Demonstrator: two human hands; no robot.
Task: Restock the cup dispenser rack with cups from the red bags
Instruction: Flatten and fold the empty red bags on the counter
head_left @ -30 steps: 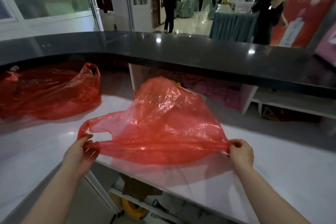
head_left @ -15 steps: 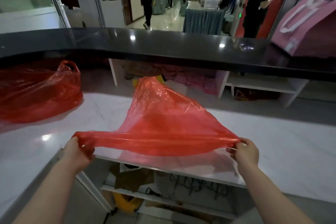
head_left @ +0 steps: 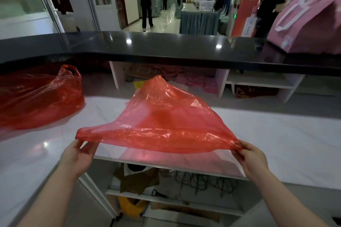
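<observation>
A thin red plastic bag [head_left: 162, 121] hangs stretched flat between my hands above the front edge of the white counter [head_left: 276, 134]. My left hand [head_left: 78, 155] pinches its left corner and my right hand [head_left: 251, 156] pinches its right corner. The bag looks limp and I see nothing inside it. A second red bag [head_left: 38, 96] lies bulging on the counter at the far left. No cups and no dispenser rack are in view.
A raised black countertop [head_left: 166, 48] runs across behind the white one, with a pink gift bag [head_left: 310, 24] on it at the right. Open shelves with cables and clutter lie below. People stand in the hallway beyond.
The bag has been pulled wider and flatter between my hands and lifted a little. The view has swung right, bringing the pink gift bag into sight.
</observation>
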